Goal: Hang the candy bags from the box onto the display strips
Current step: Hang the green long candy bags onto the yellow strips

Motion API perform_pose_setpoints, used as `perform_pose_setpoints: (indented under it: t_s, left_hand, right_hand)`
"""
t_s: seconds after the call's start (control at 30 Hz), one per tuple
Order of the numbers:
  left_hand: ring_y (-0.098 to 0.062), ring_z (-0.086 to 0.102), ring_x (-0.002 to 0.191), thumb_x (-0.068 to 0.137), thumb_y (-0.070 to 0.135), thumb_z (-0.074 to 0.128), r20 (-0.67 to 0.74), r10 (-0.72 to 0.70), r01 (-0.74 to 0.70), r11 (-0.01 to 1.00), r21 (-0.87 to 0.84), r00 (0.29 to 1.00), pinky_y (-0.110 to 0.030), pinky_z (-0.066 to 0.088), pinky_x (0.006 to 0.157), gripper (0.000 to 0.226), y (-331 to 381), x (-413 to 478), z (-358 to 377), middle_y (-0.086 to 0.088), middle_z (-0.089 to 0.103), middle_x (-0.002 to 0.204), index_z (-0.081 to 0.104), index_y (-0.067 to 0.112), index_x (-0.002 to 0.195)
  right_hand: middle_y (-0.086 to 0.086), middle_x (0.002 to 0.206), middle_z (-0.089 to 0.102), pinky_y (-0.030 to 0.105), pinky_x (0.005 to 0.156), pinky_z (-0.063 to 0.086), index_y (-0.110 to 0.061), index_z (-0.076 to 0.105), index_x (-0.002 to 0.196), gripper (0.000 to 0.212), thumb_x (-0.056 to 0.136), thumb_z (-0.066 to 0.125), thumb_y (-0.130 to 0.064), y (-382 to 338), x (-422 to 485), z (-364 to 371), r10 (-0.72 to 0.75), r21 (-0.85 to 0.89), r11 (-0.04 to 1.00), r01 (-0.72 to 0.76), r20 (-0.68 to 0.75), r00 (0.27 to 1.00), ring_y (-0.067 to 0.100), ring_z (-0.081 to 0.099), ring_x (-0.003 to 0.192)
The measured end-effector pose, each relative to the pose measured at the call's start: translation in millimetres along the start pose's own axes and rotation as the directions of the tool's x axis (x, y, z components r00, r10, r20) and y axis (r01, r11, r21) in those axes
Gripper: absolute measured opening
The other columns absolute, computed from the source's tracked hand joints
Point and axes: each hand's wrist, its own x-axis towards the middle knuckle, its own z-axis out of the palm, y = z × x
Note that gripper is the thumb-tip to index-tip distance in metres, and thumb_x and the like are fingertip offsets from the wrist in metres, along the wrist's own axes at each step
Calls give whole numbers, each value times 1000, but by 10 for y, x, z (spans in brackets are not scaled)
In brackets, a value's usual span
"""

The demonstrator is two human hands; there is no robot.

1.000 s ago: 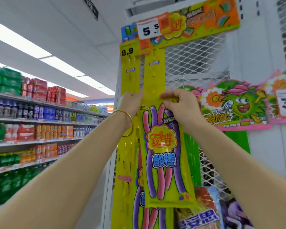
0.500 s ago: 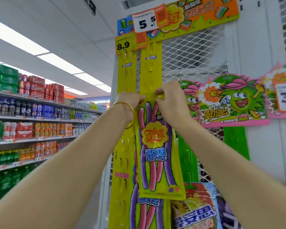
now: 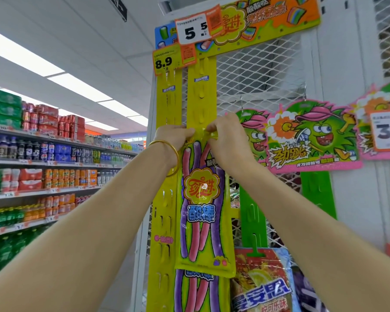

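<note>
Both hands are raised to the top edge of a long yellow candy bag (image 3: 200, 199), which hangs flat against the right-hand yellow strip (image 3: 202, 91) of the two strips on the mesh rack. The left hand (image 3: 172, 137), with a gold bangle (image 3: 167, 154) at the wrist, pinches the bag's upper left corner with curled fingers; the right hand (image 3: 225, 138) pinches the upper right part of the bag's top, thumb and fingers bunched on the clear header. The step in hand looks like seating the bag's hang hole over one of the strip's tabs, about midway up the strip; the hole and tab are hidden between the fingers, so whether it has caught cannot be told. Below, another bag (image 3: 198, 291) of the same candy already hangs on the strip, its top overlapped by the held bag's lower edge. Next, the header likely needs pushing fully over the tab and a light downward tug to check that it holds, then both hands can let go. The box of bags is not in view. The left strip (image 3: 164, 221) beside it shows bare hooks.
</note>
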Motion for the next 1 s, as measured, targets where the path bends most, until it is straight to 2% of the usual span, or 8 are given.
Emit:
perform_pose_setpoints:
  t_s: [0.07, 0.23, 0.37, 0.6, 0.77, 0.87, 0.93, 1.0]
  left_hand:
    - [-33, 64, 100, 83, 10, 67, -3, 24, -24, 999, -25, 1000, -51, 52, 88, 40, -21, 0, 5, -16, 63, 117, 57, 6, 122]
    - [-32, 62, 105, 83, 5, 66, -61, 68, -66, 997, 25, 996, -48, 50, 92, 33, -25, -11, 18, -19, 60, 120, 61, 6, 116]
    - [-32, 61, 107, 84, -1, 63, -81, 69, -67, 997, 29, 994, -47, 48, 96, 33, -32, -5, 32, -21, 61, 117, 61, 3, 116]
    - [-32, 61, 107, 82, -5, 61, -47, 67, -65, 996, 61, 997, -47, 48, 96, 36, -24, 26, 5, -22, 62, 115, 60, 7, 117]
    - [-29, 60, 107, 84, -6, 54, 12, 49, -50, 991, 126, 999, -43, 49, 96, 37, -9, 57, -29, -21, 59, 123, 58, 4, 120]
    - [-34, 59, 111, 82, -8, 55, -2, 66, -65, 985, 159, 998, -44, 48, 97, 39, -36, 41, -43, -20, 60, 121, 59, 3, 119]
    - [-32, 61, 105, 79, -11, 56, -43, 99, -92, 985, 146, 994, -43, 50, 94, 39, -47, -22, -40, -18, 63, 114, 62, 6, 113]
    - [-25, 62, 94, 79, -11, 57, -60, 160, -148, 974, 170, 985, -31, 54, 80, 36, -62, -83, -36, -14, 62, 107, 62, 5, 110]
  right_hand:
    - [12, 113, 44, 44, 79, 45, 0, 59, 102, 15, 90, 51, 0, 2, -11, 1, -2, 19, 1000, 2, -1, 1000, 31, 53, 91]
    - [13, 117, 44, 41, 80, 44, 0, 59, 104, 16, 90, 51, -1, 18, -2, -11, -9, 19, 1000, 9, 9, 1000, 31, 53, 95]
    - [12, 113, 44, 44, 80, 46, 0, 59, 103, 17, 88, 51, 3, 13, 8, -1, -2, 11, 1000, 2, -4, 1000, 32, 53, 92]
    - [10, 120, 43, 31, 82, 43, -4, 55, 114, 22, 92, 54, -4, 12, -59, 3, -10, 13, 1000, 10, 47, 999, 25, 53, 101]
    - [11, 124, 42, 37, 85, 45, -4, 55, 113, 23, 90, 55, -2, -4, -111, 13, 14, 35, 999, -17, 63, 998, 28, 54, 101]
    - [11, 124, 41, 42, 85, 46, -5, 53, 116, 26, 90, 54, 0, -1, -161, 40, 5, 48, 999, -9, 69, 998, 32, 55, 98]
    - [11, 124, 42, 44, 83, 46, -6, 52, 117, 29, 89, 54, 1, 6, -193, 48, -2, 61, 998, -2, 56, 998, 33, 55, 97]
    - [11, 125, 42, 43, 81, 47, -9, 49, 120, 34, 89, 56, -1, 16, -227, 46, -2, 78, 997, -1, 41, 999, 31, 55, 97]
